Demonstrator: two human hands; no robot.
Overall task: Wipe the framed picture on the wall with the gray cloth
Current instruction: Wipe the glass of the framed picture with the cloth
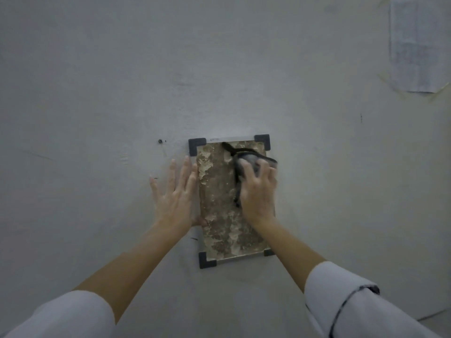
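On my left I see a small screw [160, 141] in the pale wall [97, 81], and below it my left hand [174, 193] lies flat and open against the wall, fingers spread, its edge touching the left side of the framed picture [217, 203]. The picture hangs upright with dark corner pieces. My right hand [258, 189] presses the bunched gray cloth [246, 162] against its upper right part, fingers curled over the cloth; a taped sheet of paper [415, 45] hangs far right.
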